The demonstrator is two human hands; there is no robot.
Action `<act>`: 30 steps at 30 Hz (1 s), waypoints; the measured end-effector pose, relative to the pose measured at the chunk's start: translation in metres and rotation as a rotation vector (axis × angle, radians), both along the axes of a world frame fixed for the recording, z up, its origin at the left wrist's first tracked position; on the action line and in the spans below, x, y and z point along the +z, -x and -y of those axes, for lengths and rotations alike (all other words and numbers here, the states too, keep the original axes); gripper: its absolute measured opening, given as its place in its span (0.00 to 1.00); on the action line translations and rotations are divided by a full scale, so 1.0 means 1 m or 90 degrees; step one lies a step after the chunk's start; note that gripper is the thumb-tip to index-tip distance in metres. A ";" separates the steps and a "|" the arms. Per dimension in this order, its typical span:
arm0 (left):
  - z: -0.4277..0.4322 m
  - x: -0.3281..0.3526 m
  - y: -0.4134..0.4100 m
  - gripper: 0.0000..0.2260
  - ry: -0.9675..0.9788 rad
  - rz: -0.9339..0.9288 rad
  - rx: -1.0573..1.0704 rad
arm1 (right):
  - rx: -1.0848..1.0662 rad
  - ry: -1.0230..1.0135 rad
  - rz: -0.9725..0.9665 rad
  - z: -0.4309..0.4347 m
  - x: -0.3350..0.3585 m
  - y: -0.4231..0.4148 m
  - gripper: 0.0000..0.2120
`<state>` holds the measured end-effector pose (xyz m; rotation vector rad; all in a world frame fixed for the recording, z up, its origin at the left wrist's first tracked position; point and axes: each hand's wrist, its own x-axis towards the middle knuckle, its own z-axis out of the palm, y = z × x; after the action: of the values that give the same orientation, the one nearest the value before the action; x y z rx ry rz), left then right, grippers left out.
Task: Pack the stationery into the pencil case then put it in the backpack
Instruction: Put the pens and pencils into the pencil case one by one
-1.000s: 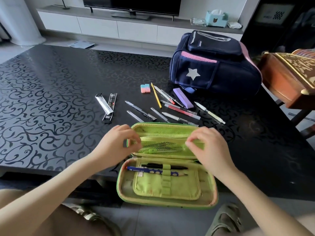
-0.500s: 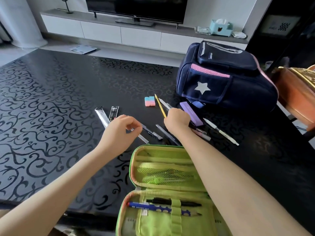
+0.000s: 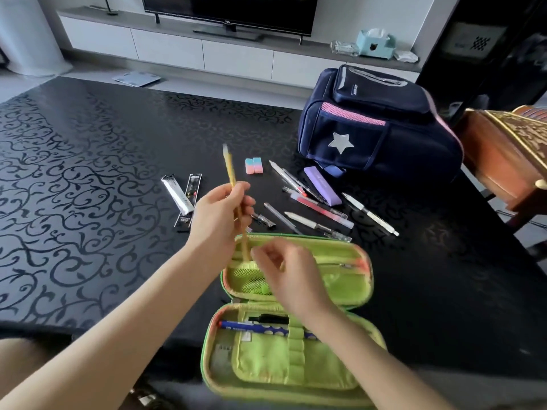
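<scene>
Head view: early going — the left hand point(image 3: 219, 220) pinches a yellow pencil point(image 3: 230, 173) above the open pencil case point(image 3: 350, 288); the right hand point(image 3: 285, 272) hangs blurred over it, grip impossible to tell. Two pens point(image 3: 268, 319) sit inside — loose pens point(image 3: 321, 209) and erasers point(image 3: 254, 166) lie near the backpack point(image 3: 379, 137).

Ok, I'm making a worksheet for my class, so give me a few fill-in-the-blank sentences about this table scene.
1. The left hand holds a ___ pencil.
2. The open pencil case is ___ in colour.
3. The backpack has a white ___ on its front pocket.
Missing words: yellow; green; star.
</scene>
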<state>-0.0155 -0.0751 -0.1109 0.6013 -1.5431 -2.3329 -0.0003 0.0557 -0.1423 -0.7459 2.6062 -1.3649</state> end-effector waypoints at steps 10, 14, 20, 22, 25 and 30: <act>0.028 -0.046 -0.129 0.13 0.962 -0.100 -0.297 | -0.141 -0.215 -0.265 -0.123 -0.031 -0.040 0.07; 0.022 -0.059 -0.136 0.13 1.007 -0.140 -0.319 | -0.124 -0.228 -0.268 -0.134 -0.035 -0.043 0.08; 0.000 -0.059 -0.129 0.04 1.050 -0.187 -0.288 | -0.117 -0.241 -0.282 -0.127 -0.038 -0.045 0.13; -0.014 -0.056 -0.124 0.05 1.083 -0.203 -0.319 | -0.113 -0.241 -0.282 -0.124 -0.040 -0.043 0.05; -0.032 -0.058 -0.115 0.09 1.079 -0.197 -0.336 | -0.124 -0.227 -0.266 -0.121 -0.037 -0.041 0.02; -0.039 -0.053 -0.107 0.05 1.044 -0.156 -0.343 | -0.208 -0.166 -0.296 -0.102 -0.006 0.004 0.06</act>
<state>0.0917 -0.0359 -0.1641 -0.5299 -2.8254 -0.5602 -0.0042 0.1580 -0.1482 -0.6849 3.3119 -0.9640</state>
